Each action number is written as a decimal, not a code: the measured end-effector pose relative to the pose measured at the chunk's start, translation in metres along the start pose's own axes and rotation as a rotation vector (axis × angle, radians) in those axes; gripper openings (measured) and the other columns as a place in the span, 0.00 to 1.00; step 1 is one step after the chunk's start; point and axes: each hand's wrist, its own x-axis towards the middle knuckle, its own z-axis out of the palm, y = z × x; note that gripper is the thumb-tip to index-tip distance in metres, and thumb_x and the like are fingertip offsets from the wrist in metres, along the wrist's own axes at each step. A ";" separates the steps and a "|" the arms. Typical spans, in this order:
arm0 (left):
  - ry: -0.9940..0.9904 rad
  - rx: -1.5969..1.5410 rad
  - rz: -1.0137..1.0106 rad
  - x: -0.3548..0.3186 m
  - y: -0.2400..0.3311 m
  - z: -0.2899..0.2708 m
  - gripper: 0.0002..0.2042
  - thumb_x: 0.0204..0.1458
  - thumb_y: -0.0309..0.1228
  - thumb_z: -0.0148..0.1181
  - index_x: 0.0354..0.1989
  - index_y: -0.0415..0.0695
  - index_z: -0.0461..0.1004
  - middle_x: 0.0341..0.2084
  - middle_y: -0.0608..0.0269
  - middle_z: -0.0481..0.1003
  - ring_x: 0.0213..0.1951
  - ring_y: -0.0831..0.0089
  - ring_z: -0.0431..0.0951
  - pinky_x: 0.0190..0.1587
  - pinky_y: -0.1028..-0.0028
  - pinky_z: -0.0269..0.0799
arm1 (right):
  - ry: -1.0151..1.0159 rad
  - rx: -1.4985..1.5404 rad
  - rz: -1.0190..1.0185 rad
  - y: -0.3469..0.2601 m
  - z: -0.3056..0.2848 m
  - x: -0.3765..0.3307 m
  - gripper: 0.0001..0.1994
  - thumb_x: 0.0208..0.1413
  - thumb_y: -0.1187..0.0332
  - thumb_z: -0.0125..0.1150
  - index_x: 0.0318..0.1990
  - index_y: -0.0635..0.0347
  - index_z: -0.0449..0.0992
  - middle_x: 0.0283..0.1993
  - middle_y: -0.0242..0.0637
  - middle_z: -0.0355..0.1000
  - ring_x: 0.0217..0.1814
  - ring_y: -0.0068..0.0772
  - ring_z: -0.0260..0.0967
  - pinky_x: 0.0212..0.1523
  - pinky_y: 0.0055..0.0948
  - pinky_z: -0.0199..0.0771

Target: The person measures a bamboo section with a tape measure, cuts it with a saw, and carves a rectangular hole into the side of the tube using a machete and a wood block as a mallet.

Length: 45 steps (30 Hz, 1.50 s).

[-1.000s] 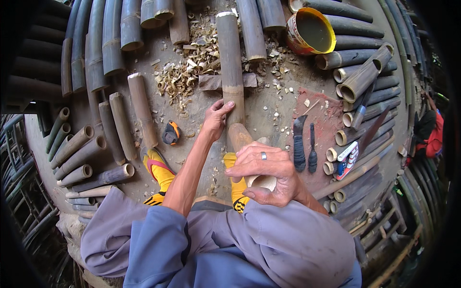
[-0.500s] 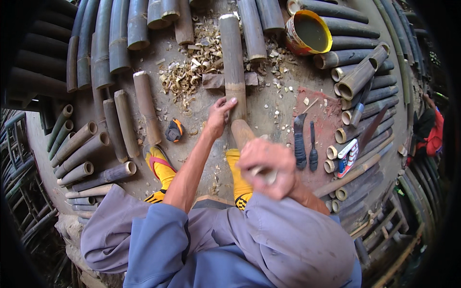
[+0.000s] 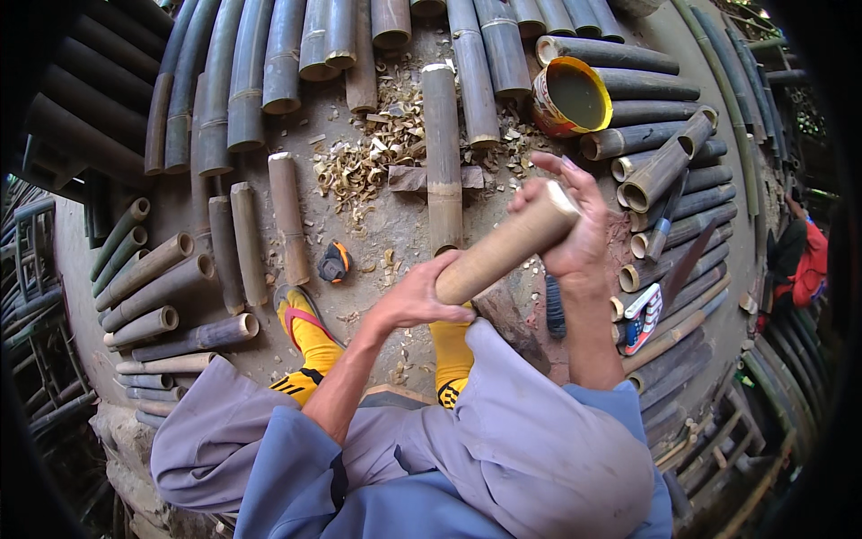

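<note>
Above my right knee, a short round wooden piece (image 3: 503,244), tan with a pale cut end, is held slantwise between my hands. My left hand (image 3: 415,295) grips its lower end. Around the upper, pale end curls my right hand (image 3: 579,225), with some fingers reaching past it. Just beyond my left hand lies a bamboo tube (image 3: 442,153), its far part resting across a low wooden block (image 3: 411,179). The tube's dark open end points toward me, and neither hand is on it.
Pale shavings (image 3: 373,166) litter the ground. A yellow-rimmed bucket of murky liquid (image 3: 575,97) stands far right, near stacked bamboo tubes (image 3: 669,214). An orange-and-black tape measure (image 3: 335,261) lies by my left foot. My right arm partly hides a dark-handled tool (image 3: 555,307). Someone in red (image 3: 808,265) is at far right.
My left hand has let go of the bamboo tube and taken the wooden piece's lower end. The piece has swung away from the tube's near end, and my right hand has risen to the right.
</note>
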 end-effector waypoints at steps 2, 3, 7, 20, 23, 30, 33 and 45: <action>0.040 -0.028 -0.039 0.005 -0.008 0.017 0.35 0.32 0.39 0.68 0.53 0.38 0.66 0.43 0.53 0.74 0.45 0.63 0.75 0.48 0.68 0.70 | 0.135 -0.206 -0.226 0.020 0.001 0.012 0.24 0.58 0.54 0.50 0.55 0.63 0.65 0.34 0.43 0.73 0.37 0.32 0.71 0.40 0.30 0.71; 0.095 0.001 -0.036 0.004 -0.015 0.021 0.35 0.33 0.40 0.69 0.53 0.38 0.66 0.42 0.55 0.75 0.44 0.66 0.75 0.48 0.69 0.70 | 0.198 -0.445 -0.369 0.029 -0.015 0.018 0.28 0.59 0.52 0.48 0.62 0.60 0.60 0.41 0.41 0.72 0.44 0.29 0.68 0.47 0.29 0.66; 0.311 -0.104 -0.053 0.005 -0.036 0.023 0.34 0.35 0.41 0.71 0.51 0.36 0.66 0.37 0.59 0.74 0.40 0.71 0.75 0.45 0.70 0.72 | 0.330 -0.391 -0.384 0.041 -0.044 -0.005 0.27 0.62 0.52 0.46 0.62 0.60 0.61 0.43 0.40 0.70 0.44 0.29 0.67 0.48 0.31 0.67; 1.069 0.404 0.357 0.057 0.049 -0.143 0.27 0.49 0.36 0.63 0.57 0.38 0.67 0.45 0.52 0.71 0.46 0.69 0.73 0.47 0.68 0.72 | 0.635 -1.493 -0.259 0.077 -0.157 -0.071 0.20 0.51 0.74 0.56 0.53 0.66 0.69 0.41 0.45 0.71 0.42 0.37 0.70 0.44 0.34 0.70; 0.939 0.206 0.218 0.047 0.019 -0.126 0.19 0.50 0.34 0.61 0.49 0.38 0.74 0.40 0.54 0.76 0.42 0.69 0.76 0.46 0.69 0.73 | 0.720 -1.720 -0.296 0.076 -0.196 -0.086 0.25 0.47 0.73 0.58 0.56 0.65 0.67 0.51 0.52 0.66 0.52 0.51 0.65 0.55 0.43 0.64; 0.439 -0.688 -0.419 0.040 -0.089 -0.029 0.24 0.53 0.49 0.58 0.51 0.45 0.70 0.49 0.61 0.73 0.48 0.72 0.73 0.49 0.69 0.65 | 0.646 -1.930 0.232 0.091 -0.224 -0.099 0.27 0.50 0.63 0.60 0.57 0.63 0.65 0.51 0.54 0.64 0.52 0.56 0.64 0.51 0.48 0.66; 0.321 -0.903 -0.334 0.064 -0.102 -0.021 0.24 0.52 0.50 0.58 0.51 0.46 0.70 0.46 0.65 0.74 0.45 0.74 0.73 0.49 0.69 0.65 | 0.580 -1.865 0.102 0.096 -0.221 -0.098 0.28 0.49 0.64 0.61 0.59 0.62 0.63 0.52 0.55 0.63 0.53 0.59 0.63 0.50 0.49 0.66; 0.385 -0.848 -0.378 0.069 -0.102 -0.014 0.18 0.54 0.45 0.59 0.48 0.49 0.70 0.39 0.74 0.74 0.39 0.80 0.74 0.42 0.75 0.69 | 0.444 -1.309 -0.272 -0.033 -0.112 0.019 0.22 0.53 0.65 0.55 0.55 0.65 0.66 0.27 0.34 0.69 0.27 0.26 0.69 0.27 0.26 0.69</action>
